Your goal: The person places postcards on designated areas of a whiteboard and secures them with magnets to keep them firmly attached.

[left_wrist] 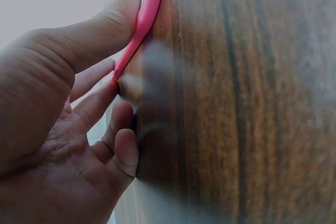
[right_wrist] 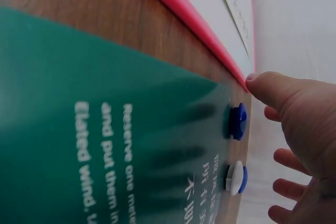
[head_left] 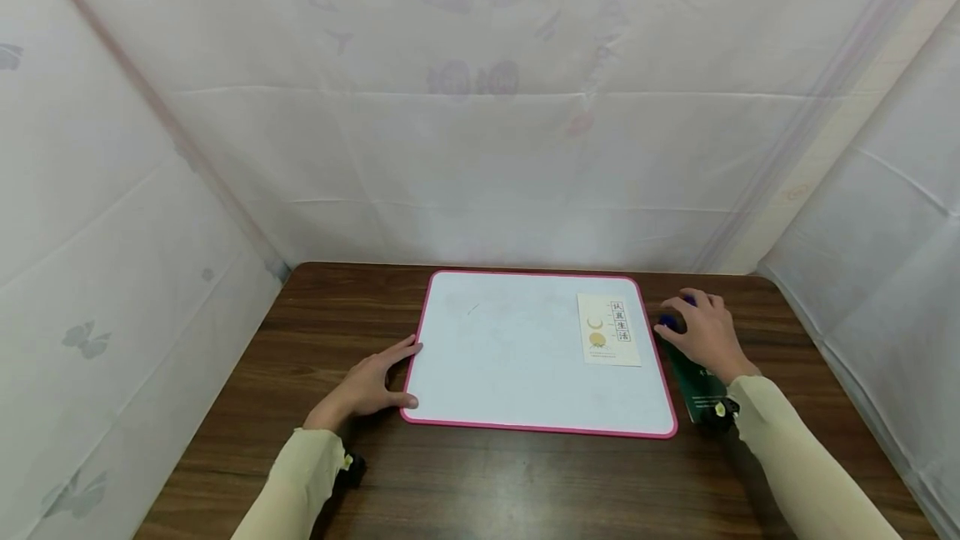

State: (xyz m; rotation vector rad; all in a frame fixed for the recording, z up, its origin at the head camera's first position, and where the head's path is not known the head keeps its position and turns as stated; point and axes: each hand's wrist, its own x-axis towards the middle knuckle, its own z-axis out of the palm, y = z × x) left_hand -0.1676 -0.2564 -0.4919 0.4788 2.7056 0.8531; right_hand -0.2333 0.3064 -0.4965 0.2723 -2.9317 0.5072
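Note:
A whiteboard point(head_left: 510, 357) with a pink frame lies flat on the table. My left hand point(head_left: 367, 382) touches its left edge, thumb near the lower corner and fingers spread; in the left wrist view the thumb point(left_wrist: 113, 22) rests over the frame. A pale card point(head_left: 597, 340) with printed characters lies on the board's right part. Right of the board is a green printed sheet point(right_wrist: 63, 93). My right hand point(head_left: 705, 332) hovers over its far end with fingers apart. Close by are a blue round magnet point(right_wrist: 239, 121) and a white one point(right_wrist: 234, 178) with blue behind it.
The dark wooden table point(head_left: 487, 482) extends on all sides of the board. Pale cloth walls point(head_left: 480, 182) stand behind and at both sides. Black bands point(head_left: 351, 471) sit at both wrists. A short dark mark is on the board's upper left.

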